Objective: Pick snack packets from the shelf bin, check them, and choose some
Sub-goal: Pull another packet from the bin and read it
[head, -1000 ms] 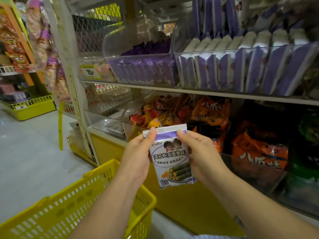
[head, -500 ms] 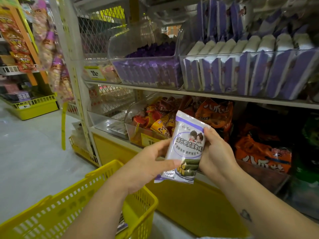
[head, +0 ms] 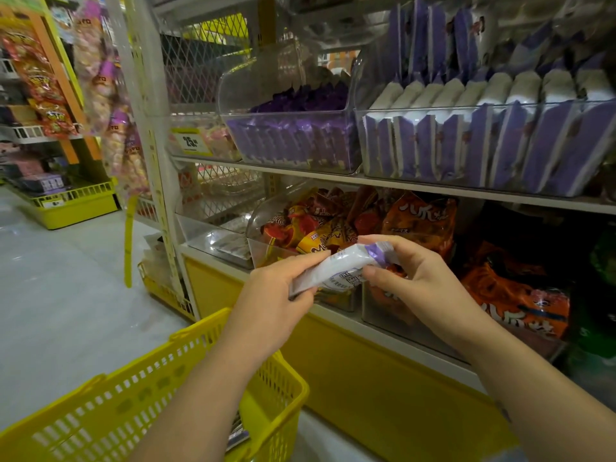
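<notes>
A small white and purple snack packet [head: 340,270] lies almost flat between my two hands, in front of the lower shelf. My left hand [head: 276,295] grips its near end, fingers over the top. My right hand [head: 410,275] pinches its far, purple-striped end between thumb and fingers. On the upper shelf, a clear bin [head: 483,141] holds a row of like white and purple packets standing on edge. A second clear bin [head: 293,141] to its left holds darker purple packets.
A yellow shopping basket [head: 186,378] hangs below my left forearm, something dark inside it. Clear bins on the lower shelf hold red and orange packets [head: 313,228] and large orange bags [head: 513,295]. A yellow shelf base [head: 366,378] runs beneath. Open floor lies to the left.
The packet has turned from upright and facing me to nearly flat, front side down. Both hands have shifted their grip to its ends and moved slightly down and right.
</notes>
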`<state>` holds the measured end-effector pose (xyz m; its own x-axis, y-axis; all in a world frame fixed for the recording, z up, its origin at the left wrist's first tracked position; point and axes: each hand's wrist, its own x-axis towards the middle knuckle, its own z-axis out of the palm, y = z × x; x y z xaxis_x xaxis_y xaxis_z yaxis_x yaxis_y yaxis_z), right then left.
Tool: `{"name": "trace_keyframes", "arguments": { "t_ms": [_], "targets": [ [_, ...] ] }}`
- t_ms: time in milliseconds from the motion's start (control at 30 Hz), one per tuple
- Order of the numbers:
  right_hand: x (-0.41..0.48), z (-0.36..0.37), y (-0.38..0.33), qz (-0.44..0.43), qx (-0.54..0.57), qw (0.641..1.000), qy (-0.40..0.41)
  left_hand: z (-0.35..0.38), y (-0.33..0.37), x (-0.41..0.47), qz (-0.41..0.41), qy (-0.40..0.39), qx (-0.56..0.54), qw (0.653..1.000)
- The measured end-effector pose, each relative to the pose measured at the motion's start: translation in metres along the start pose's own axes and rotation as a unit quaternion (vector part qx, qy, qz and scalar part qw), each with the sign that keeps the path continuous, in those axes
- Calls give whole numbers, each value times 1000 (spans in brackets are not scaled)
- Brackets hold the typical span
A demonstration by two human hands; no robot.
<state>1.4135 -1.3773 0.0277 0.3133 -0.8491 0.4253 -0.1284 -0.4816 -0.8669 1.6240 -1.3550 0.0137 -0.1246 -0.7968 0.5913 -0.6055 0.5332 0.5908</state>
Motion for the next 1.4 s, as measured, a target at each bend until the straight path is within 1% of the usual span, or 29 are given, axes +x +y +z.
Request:
{"name": "trace_keyframes", "arguments": {
  "t_ms": [67, 133, 233, 300, 367, 433, 500, 567, 633, 667, 800, 933, 1100, 1200, 1267, 1300, 1400],
  "targets": [
    [-1, -2, -1, -8, 1, 1000, -2, 0, 2, 0, 23, 13, 22, 999],
    [0, -4, -1, -4, 27, 1000, 13, 0, 2, 0, 26, 30, 16, 999],
    [3, -6, 2, 41, 126, 990, 55, -1, 5, 1, -11, 58, -67, 996],
    [4, -5, 4, 76, 186, 977, 70, -2, 9, 2, -52, 65, -147, 986],
    [5, -2, 5, 99, 232, 963, 90, -1, 12, 4, -95, 56, -253, 961],
    [6, 0, 7, 110, 269, 950, 115, 0, 10, 5, -132, 28, -352, 926],
    [8, 1, 8, 125, 298, 936, 139, 0, 9, 5, -146, 1, -406, 902],
    [9, 1, 10, 147, 308, 927, 153, 1, 8, 4, -149, 4, -435, 888],
    [10, 2, 12, 163, 301, 927, 154, 3, 7, 3, -163, 21, -438, 884],
    [10, 2, 13, 169, 296, 928, 151, 4, 7, 3, -168, 26, -427, 888],
    [11, 1, 14, 198, 277, 931, 130, 2, 7, 2, -176, 9, -356, 918],
    [11, -1, 14, 241, 267, 928, 97, -7, 8, 1, -196, -2, -338, 921],
    [12, -1, 14, 267, 211, 936, 94, -8, 14, 1, -183, -5, -302, 936],
    [12, 0, 13, 276, 226, 929, 98, -8, 16, 3, -191, -8, -290, 938],
    [11, 0, 11, 278, 268, 917, 101, -7, 15, 4, -219, -4, -295, 930],
    [10, -1, 10, 281, 290, 909, 101, -6, 13, 4, -241, 0, -307, 921],
    [9, 0, 4, 299, 343, 887, 81, -2, 9, 6, -330, 8, -373, 867]
  ]
}}
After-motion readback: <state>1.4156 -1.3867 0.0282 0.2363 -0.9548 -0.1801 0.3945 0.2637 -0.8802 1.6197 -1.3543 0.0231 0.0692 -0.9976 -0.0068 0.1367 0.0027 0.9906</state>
